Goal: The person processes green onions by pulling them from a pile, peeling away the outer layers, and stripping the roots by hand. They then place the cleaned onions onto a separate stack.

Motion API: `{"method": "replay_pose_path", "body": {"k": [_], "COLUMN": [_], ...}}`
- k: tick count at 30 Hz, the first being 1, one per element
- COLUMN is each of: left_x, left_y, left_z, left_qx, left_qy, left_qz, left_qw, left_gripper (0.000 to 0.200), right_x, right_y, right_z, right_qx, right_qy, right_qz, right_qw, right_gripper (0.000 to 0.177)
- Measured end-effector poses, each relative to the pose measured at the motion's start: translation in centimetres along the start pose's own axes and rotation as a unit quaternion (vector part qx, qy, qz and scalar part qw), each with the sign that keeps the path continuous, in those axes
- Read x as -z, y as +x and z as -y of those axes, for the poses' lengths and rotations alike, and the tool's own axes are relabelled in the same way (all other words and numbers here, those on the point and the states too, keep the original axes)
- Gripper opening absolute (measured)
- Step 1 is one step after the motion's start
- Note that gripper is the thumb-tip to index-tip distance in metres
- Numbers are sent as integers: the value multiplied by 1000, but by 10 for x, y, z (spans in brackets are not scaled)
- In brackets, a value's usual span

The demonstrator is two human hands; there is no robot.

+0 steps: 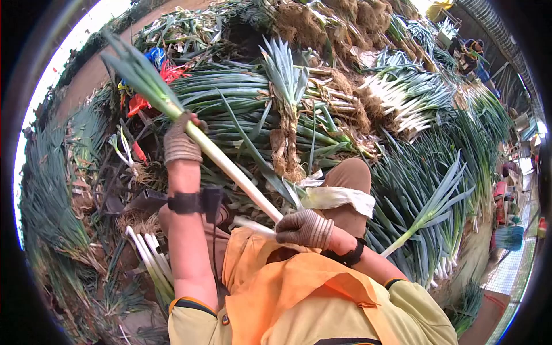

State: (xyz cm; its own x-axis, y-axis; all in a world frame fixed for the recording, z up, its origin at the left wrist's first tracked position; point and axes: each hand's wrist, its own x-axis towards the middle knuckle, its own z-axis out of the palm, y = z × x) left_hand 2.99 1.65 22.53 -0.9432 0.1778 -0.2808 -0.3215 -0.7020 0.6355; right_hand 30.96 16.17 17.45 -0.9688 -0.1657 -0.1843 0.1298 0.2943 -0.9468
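A long leek (230, 167) runs diagonally in front of me, its green leaves at the upper left and its white end low near my lap. My gloved left hand (183, 140) is wrapped round the upper stalk, just below the leaves. Down at the white end, my gloved right hand (303, 228) is closed, with a pale strip of peel beside its fingers. Another pale strip (339, 198) lies over my right knee. An orange apron (299, 282) covers my lap.
Untrimmed leeks (224, 86) are piled ahead. White-stemmed leeks (402, 95) lie at the upper right, with more (420, 190) beside my right knee. Several white stalks (150, 259) rest by my left arm. Red plastic (138, 104) lies at the upper left. People are far off at the upper right.
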Motion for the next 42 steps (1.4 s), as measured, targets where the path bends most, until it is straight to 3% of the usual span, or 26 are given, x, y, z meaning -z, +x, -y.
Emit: {"method": "replay_pose_path", "body": {"k": [3,5,7,9,11,12,13,15,19,20,21,23,24,25,27,29,32,33,34,35,36,37,39,40,41,42], "left_x": [18,20,50,37,46,46,41,32,70,82,98,130,114,183,206,243,279,277,275,270,263,258,226,214,145,128], "left_y": [46,53,99,72,73,64,52,33,60,64,73,104,79,129,149,200,206,207,202,187,179,169,149,138,88,94], "left_z": [-38,-69,-111,-131,-140,-138,-132,-120,-130,-133,-140,-155,-146,-167,-162,-178,-186,-182,-183,-190,-190,-199,-206,-206,-172,-163], "left_qx": [-67,-76,-54,-99,-93,-72,-79,-96,8,8,24,107,22,109,45,64,66,62,42,1,-43,-91,-227,-287,-267,-263], "left_qy": [8,-14,-11,16,18,1,-7,0,-39,-37,-36,-39,205,135,208,172,269,312,344,391,445,502,661,711,807,788], "left_qz": [25,39,53,63,86,132,125,141,184,151,122,72,-37,192,5,-76,-12,20,7,-12,-30,-27,18,39,-13,-79], "left_qw": [997,996,997,993,992,989,989,985,982,988,992,991,978,966,977,980,961,948,938,920,894,860,715,641,527,551], "left_gripper": [23,23,14,13,13,13,14,15,24,27,31,38,40,40,27,43,42,41,38,35,33,30,26,25,24,23], "right_x": [-2,-2,4,11,30,36,44,53,55,43,44,20,11,10,-14,-16,2,25,52,68,74,77,63,47,33,34], "right_y": [-9,-17,-31,-37,-28,-23,-14,5,53,55,49,33,28,12,3,-16,-48,-74,-104,-122,-131,-130,-103,-81,-59,-38], "right_z": [-2,-11,-28,-33,-15,-14,-3,16,-14,-28,-15,-20,-27,-8,-17,13,28,39,53,54,49,43,17,4,0,5], "right_qx": [14,-30,-29,-118,-112,88,30,132,148,50,-17,-49,-80,-38,49,116,129,101,-32,63,-78,-88,9,-56,-104,-126], "right_qy": [-56,-215,-202,-238,-317,-338,-263,-185,-1,201,144,205,174,143,121,121,147,166,240,185,299,334,165,-131,-416,-406], "right_qz": [23,26,47,121,59,-126,-94,-127,79,166,214,86,60,22,-31,-86,-109,-83,-31,-105,-83,-79,-107,-113,-121,-54], "right_qw": [998,976,978,956,940,929,960,966,986,964,966,974,980,989,991,982,975,977,970,975,947,935,980,983,895,903], "right_gripper": [15,16,17,18,21,35,54,79,86,75,52,29,27,28,26,24,26,28,29,28,28,31,33,32,32,22]}}
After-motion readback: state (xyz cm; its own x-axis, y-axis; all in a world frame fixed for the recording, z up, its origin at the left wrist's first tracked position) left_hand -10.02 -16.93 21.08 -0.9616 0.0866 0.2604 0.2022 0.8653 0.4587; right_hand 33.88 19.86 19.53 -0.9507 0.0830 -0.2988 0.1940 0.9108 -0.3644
